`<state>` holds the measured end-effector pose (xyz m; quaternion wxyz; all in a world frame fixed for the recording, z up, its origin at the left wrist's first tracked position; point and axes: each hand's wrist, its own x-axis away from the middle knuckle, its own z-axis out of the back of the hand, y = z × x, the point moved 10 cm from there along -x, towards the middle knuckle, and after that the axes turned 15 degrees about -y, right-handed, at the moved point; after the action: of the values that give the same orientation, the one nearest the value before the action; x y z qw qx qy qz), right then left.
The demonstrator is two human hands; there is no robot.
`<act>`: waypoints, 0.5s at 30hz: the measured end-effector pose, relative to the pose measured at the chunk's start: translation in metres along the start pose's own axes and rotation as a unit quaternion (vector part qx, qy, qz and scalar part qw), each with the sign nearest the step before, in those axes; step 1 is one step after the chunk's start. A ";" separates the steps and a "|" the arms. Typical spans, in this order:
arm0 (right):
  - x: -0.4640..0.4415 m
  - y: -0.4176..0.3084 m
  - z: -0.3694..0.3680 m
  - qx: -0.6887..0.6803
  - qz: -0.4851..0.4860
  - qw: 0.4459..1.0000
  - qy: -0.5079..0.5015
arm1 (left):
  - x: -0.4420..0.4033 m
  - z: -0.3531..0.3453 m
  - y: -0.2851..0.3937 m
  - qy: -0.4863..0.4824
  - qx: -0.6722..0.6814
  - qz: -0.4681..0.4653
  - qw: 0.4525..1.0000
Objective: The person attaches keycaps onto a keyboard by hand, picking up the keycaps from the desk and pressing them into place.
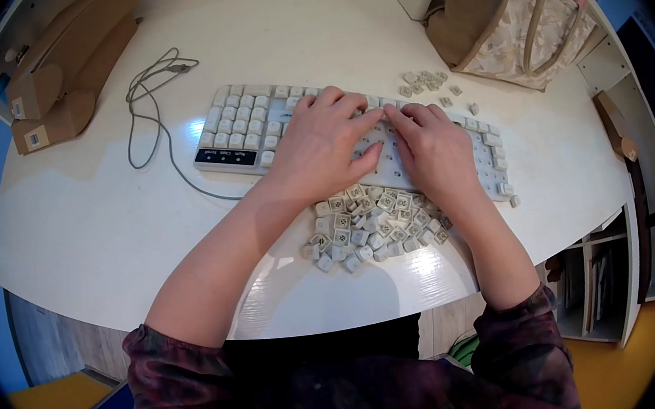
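A white keyboard (239,156) lies upside down to my view, its number pad at the left and many keycaps off its middle and right. My left hand (326,138) rests over its middle, fingers bent at the far edge and thumb apart. My right hand (435,145) is beside it, thumb and index finger close together at the far row; whether a keycap is between them is hidden. A pile of loose keycaps (377,225) lies on the near side of the keyboard. A few more keycaps (425,82) are scattered beyond its far right side.
The white desk (90,221) carries a coiled grey cable (146,92) at the left. Brown cardboard pieces (70,68) stand at the back left, and a tan patterned bag (511,17) at the back right. A shelf unit (592,288) is below right.
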<state>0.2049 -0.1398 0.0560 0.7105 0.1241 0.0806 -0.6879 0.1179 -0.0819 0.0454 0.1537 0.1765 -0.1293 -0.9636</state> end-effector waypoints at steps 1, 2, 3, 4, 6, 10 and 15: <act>0.000 0.000 -0.001 0.004 0.001 1.000 -0.005 | 0.000 0.000 0.000 0.002 0.000 0.000 1.000; -0.001 0.000 -0.002 0.009 0.001 1.000 -0.009 | 0.000 0.000 0.000 0.004 -0.001 -0.002 1.000; -0.001 0.000 -0.003 0.015 0.001 1.000 -0.013 | 0.000 0.001 0.001 0.006 -0.001 -0.003 1.000; -0.001 -0.001 -0.002 0.019 0.002 1.000 -0.008 | -0.001 0.001 0.000 0.007 -0.003 -0.002 1.000; 0.000 -0.003 -0.002 0.026 0.005 1.000 0.001 | -0.001 0.001 -0.001 0.008 -0.005 0.002 1.000; 0.000 -0.005 -0.003 0.038 0.008 0.999 -0.003 | 0.000 0.001 0.002 -0.001 -0.016 0.002 1.000; -0.001 -0.002 -0.003 0.031 -0.009 0.999 -0.001 | 0.000 0.001 0.004 0.012 -0.024 -0.004 1.000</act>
<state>0.2032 -0.1379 0.0539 0.7002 0.1444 0.0595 -0.6967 0.1182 -0.0857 0.0474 0.1553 0.1848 -0.1031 -0.9649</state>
